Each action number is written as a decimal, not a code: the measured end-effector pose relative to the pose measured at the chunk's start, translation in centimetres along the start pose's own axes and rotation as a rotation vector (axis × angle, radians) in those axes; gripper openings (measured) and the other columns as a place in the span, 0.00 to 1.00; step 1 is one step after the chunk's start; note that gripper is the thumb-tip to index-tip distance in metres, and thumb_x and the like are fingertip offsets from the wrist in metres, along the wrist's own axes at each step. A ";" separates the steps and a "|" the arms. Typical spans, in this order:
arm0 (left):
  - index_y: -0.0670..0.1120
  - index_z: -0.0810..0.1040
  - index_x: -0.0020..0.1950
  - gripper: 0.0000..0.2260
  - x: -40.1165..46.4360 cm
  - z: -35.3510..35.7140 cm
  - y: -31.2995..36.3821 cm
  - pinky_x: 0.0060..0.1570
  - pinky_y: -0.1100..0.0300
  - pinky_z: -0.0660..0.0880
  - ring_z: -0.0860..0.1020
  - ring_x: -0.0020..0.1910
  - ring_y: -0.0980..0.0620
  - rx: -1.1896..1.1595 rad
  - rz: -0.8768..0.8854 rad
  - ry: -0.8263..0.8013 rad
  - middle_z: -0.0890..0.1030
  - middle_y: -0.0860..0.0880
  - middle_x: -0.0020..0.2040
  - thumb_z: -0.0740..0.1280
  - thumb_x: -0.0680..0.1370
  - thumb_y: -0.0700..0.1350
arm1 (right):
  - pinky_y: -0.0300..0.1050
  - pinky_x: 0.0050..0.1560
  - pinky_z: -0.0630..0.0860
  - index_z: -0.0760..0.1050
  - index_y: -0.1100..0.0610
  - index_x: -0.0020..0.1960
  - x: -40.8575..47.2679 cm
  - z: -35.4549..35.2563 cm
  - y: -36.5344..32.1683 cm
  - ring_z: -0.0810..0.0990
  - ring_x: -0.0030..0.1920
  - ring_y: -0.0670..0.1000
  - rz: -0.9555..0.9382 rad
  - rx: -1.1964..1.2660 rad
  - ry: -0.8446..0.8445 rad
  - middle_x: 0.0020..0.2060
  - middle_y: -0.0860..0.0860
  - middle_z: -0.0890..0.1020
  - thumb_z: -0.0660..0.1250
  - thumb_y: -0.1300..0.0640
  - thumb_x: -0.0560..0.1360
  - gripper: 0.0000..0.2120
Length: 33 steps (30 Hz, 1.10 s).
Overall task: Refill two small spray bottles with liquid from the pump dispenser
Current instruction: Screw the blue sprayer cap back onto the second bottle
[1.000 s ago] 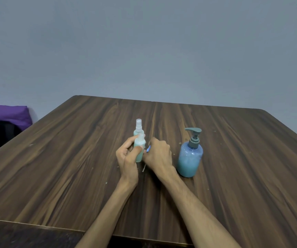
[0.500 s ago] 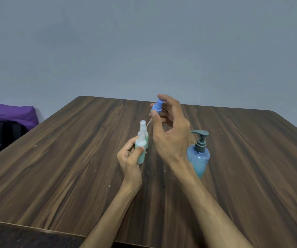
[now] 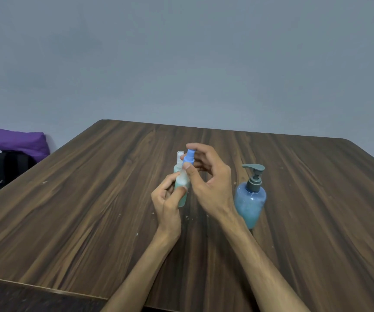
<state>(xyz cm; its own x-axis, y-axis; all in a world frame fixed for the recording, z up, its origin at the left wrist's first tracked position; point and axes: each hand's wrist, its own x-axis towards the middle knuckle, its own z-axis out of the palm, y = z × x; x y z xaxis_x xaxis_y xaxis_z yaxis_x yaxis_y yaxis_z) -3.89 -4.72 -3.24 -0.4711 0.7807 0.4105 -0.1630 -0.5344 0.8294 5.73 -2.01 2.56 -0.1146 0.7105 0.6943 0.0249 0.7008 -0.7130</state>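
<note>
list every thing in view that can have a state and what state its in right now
near spray bottle: upright, held by the left hand, part full of greenish liquid
blue spray cap: pinched at the bottle's top; whether seated, cannot tell
far spray bottle: upright, white cap on
pump dispenser: standing, pump on, untouched
left hand: grips the near bottle
right hand: pinches the blue cap

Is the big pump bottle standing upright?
Yes. The pump bottle stands upright on the table, pump head on top, untouched by either hand.

Matt wood-grain table [image 3: 91,210]; translucent plastic pump dispenser [image 3: 250,201].
</note>
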 end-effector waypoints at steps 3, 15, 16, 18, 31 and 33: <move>0.37 0.86 0.54 0.12 0.0 0.2 0.0 0.44 0.53 0.77 0.81 0.45 0.44 0.018 0.022 -0.006 0.84 0.35 0.45 0.65 0.75 0.36 | 0.51 0.57 0.83 0.79 0.58 0.64 -0.5 -0.2 0.6 0.86 0.56 0.49 0.019 -0.015 -0.049 0.55 0.48 0.86 0.71 0.66 0.79 0.15; 0.36 0.85 0.51 0.12 1.5 1.4 -0.1 0.41 0.51 0.71 0.75 0.41 0.42 0.014 0.015 -0.072 0.79 0.28 0.43 0.64 0.73 0.35 | 0.56 0.60 0.82 0.77 0.56 0.65 -0.5 -1.1 1.2 0.85 0.59 0.53 0.128 0.077 -0.056 0.55 0.50 0.86 0.68 0.66 0.81 0.13; 0.37 0.85 0.52 0.12 1.6 1.5 -0.2 0.42 0.51 0.72 0.76 0.42 0.41 0.014 0.017 -0.081 0.80 0.29 0.43 0.64 0.73 0.35 | 0.56 0.60 0.82 0.77 0.55 0.65 -0.5 -1.2 1.3 0.85 0.58 0.52 0.142 0.075 -0.052 0.55 0.49 0.86 0.68 0.66 0.81 0.14; 0.38 0.86 0.53 0.13 1.7 1.5 -0.7 0.44 0.48 0.74 0.78 0.44 0.40 0.022 0.023 -0.097 0.82 0.30 0.45 0.65 0.73 0.36 | 0.57 0.59 0.81 0.78 0.53 0.64 -0.6 -1.4 1.5 0.84 0.55 0.52 0.163 0.042 -0.054 0.56 0.48 0.85 0.68 0.66 0.80 0.15; 0.36 0.85 0.53 0.14 1.9 1.3 -1.3 0.47 0.51 0.77 0.81 0.46 0.44 0.017 0.051 -0.108 0.85 0.35 0.46 0.66 0.71 0.36 | 0.39 0.51 0.79 0.82 0.56 0.60 -0.2 -1.6 2.2 0.84 0.49 0.51 0.090 -0.019 0.064 0.48 0.47 0.85 0.74 0.65 0.77 0.13; 0.36 0.85 0.54 0.14 1.8 1.3 -1.2 0.48 0.53 0.77 0.82 0.47 0.45 0.029 0.056 -0.113 0.86 0.37 0.46 0.65 0.71 0.35 | 0.39 0.52 0.79 0.82 0.56 0.61 -0.2 -1.7 2.1 0.84 0.50 0.52 0.078 -0.004 0.045 0.49 0.48 0.86 0.72 0.68 0.77 0.15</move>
<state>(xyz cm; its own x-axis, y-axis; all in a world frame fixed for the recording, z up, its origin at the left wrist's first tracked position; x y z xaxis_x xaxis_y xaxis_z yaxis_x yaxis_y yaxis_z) -3.42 -2.21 -2.99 -0.3776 0.7824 0.4952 -0.1129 -0.5697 0.8140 7.48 -0.59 1.06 -0.0676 0.7653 0.6402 0.0357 0.6431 -0.7650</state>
